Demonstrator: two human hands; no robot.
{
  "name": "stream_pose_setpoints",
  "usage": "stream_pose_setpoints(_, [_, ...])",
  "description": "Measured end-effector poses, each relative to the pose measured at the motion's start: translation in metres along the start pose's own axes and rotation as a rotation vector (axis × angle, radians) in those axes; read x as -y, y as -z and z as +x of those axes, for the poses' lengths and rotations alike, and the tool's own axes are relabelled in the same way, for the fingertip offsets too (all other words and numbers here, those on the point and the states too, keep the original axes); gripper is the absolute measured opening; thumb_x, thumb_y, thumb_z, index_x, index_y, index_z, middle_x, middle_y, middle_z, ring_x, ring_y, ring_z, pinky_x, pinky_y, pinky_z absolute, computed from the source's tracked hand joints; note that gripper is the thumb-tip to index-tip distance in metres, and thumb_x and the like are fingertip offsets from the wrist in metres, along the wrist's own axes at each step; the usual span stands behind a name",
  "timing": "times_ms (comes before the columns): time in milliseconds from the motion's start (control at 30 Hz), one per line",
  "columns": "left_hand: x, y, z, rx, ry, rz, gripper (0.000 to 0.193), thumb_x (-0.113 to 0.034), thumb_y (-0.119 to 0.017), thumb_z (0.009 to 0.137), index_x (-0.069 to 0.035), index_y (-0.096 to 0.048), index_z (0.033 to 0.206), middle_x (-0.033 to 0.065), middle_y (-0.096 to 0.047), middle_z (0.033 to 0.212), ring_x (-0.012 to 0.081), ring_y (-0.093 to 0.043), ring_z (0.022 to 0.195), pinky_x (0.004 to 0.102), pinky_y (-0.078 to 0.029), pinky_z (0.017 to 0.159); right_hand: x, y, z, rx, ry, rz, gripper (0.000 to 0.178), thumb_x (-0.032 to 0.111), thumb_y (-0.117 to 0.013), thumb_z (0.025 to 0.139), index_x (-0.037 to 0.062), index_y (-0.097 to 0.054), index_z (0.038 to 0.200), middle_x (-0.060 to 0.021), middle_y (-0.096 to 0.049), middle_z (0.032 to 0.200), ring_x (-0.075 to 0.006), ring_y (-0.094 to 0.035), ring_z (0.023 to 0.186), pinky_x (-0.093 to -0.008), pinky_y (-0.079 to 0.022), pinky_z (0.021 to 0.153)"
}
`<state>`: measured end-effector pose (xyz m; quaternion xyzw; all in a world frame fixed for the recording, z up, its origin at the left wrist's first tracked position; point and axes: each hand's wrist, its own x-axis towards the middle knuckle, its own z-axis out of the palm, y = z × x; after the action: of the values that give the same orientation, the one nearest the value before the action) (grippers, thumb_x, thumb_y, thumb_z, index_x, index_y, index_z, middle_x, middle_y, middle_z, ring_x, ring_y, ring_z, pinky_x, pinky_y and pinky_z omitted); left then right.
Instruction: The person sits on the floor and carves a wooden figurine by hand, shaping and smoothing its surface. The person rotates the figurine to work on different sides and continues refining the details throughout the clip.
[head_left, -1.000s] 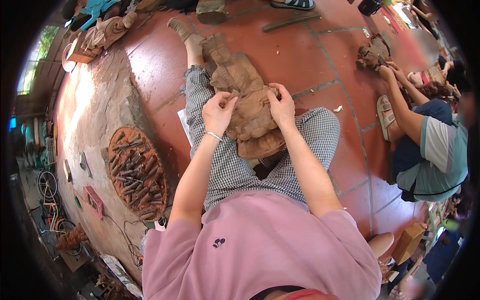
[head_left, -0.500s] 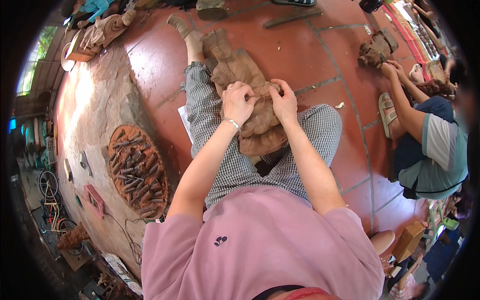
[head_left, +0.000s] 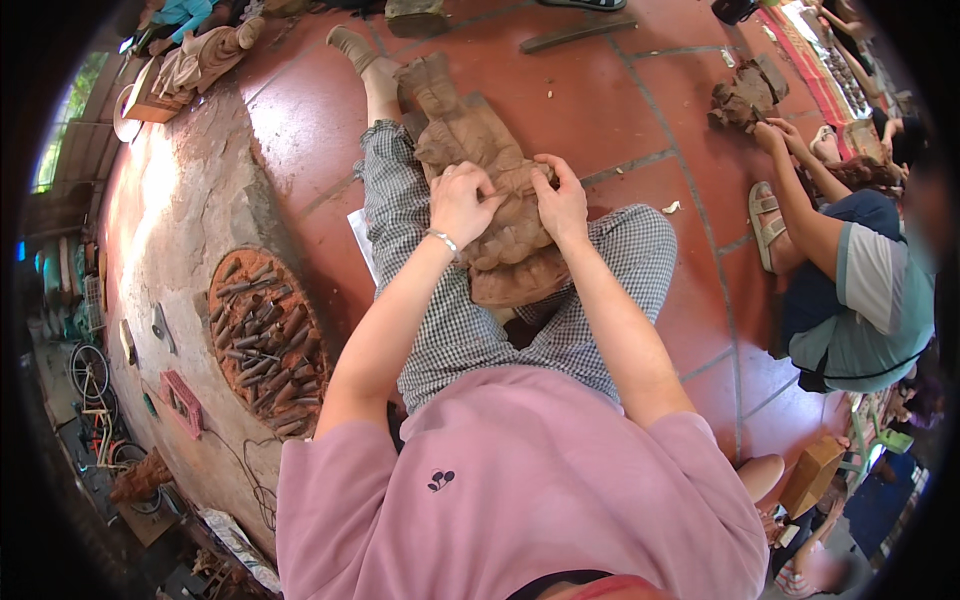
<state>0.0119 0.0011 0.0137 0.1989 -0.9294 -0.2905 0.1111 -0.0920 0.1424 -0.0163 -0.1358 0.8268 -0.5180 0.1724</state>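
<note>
A brown carved figure [head_left: 478, 132], which looks wooden, lies between my legs with its rounded, lumpy base towards me. My left hand [head_left: 461, 207] rests over the figure's middle, its fingers curled in with thumb and forefinger close together; whatever they may hold is hidden. On the figure's right side, my right hand [head_left: 562, 205] has its thumb on the surface and its fingers bent round the edge, gripping it. Both forearms reach forward over my checked trousers [head_left: 450, 335].
To my left, several dark chisel-like tools [head_left: 268, 345] lie in an oval reddish patch. A pink perforated basket [head_left: 181, 403] is beyond them. At right, a seated person [head_left: 860, 290] works on a brown carved piece [head_left: 745, 98]. A wooden strip [head_left: 577, 35] lies on the tiles ahead.
My left hand has drawn slightly left, away from the right hand, and its fingers have curled more. The right hand stays at the figure's edge. The whole view has shifted a little.
</note>
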Motion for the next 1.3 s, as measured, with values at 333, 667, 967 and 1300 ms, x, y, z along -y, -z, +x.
stream_pose_setpoints(333, [0.004,-0.005,0.002,-0.092,-0.108,-0.032,0.023,-0.014,-0.081,0.065,-0.009,-0.059,0.063,0.0058,-0.062,0.079,0.0293,-0.06,0.084,0.0422,-0.047,0.076,-0.007,-0.005,0.001,-0.095,0.104,0.01,0.03,0.029,-0.063,0.084,0.0147,-0.066,0.11,-0.0117,-0.067,0.108,-0.033,-0.062,0.101,-0.0431,-0.049,0.087])
stream_pose_setpoints(667, [0.002,-0.005,0.005,-0.041,-0.146,-0.125,0.024,-0.006,-0.08,0.069,-0.002,-0.056,0.069,0.0104,-0.061,0.083,0.0292,-0.06,0.084,0.0372,-0.047,0.077,0.008,0.001,-0.005,-0.043,-0.032,-0.019,0.031,0.032,-0.062,0.085,0.0174,-0.064,0.113,-0.0065,-0.064,0.116,-0.03,-0.057,0.112,-0.047,-0.043,0.095])
stream_pose_setpoints(967, [0.005,-0.004,0.006,-0.002,-0.156,-0.142,0.024,-0.009,-0.078,0.07,-0.002,-0.055,0.069,0.0096,-0.061,0.083,0.0324,-0.059,0.083,0.0407,-0.047,0.075,0.004,-0.001,-0.005,-0.039,-0.021,-0.026,0.032,0.032,-0.061,0.085,0.0176,-0.063,0.114,-0.0061,-0.064,0.117,-0.0298,-0.056,0.114,-0.0472,-0.043,0.097])
stream_pose_setpoints(1300, [0.019,0.034,-0.021,0.059,-0.148,-0.219,0.021,-0.006,-0.081,0.065,-0.003,-0.06,0.068,0.0083,-0.066,0.084,0.0296,-0.061,0.084,0.0381,-0.047,0.079,0.007,0.002,-0.005,-0.049,-0.007,-0.019,0.032,0.033,-0.061,0.085,0.0176,-0.065,0.113,-0.007,-0.065,0.115,-0.0298,-0.06,0.106,-0.0436,-0.046,0.092])
